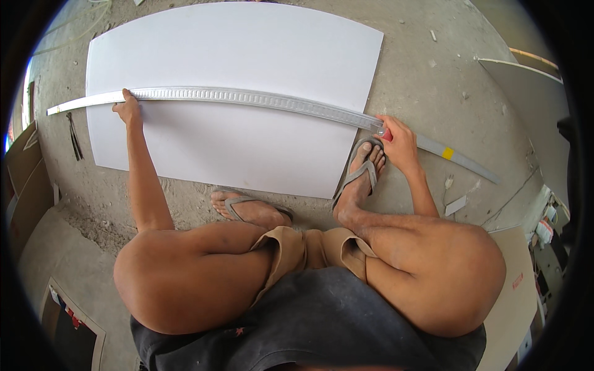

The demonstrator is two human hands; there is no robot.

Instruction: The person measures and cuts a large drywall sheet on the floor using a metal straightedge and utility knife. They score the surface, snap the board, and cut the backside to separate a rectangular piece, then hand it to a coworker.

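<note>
A large white board (241,145) lies flat on the concrete floor in front of my feet. Across it, from left to right, runs a long ribbed metal channel (229,94), extending past both sides of the board. My left hand (128,110) grips the channel near the board's left edge, fingers on top of it. At the board's right edge my right hand (399,141) is closed around a small red-handled tool (387,134), right against the channel. The tool's working end is mostly hidden. A yellow mark (448,153) shows on the channel's right part.
My sandalled feet (365,170) stand at the board's near edge. A dark pair of long-handled pliers or similar tool (74,137) lies left of the board. A white plug (449,182) and a small white offcut (456,205) lie at right. Panels (520,93) lean further right.
</note>
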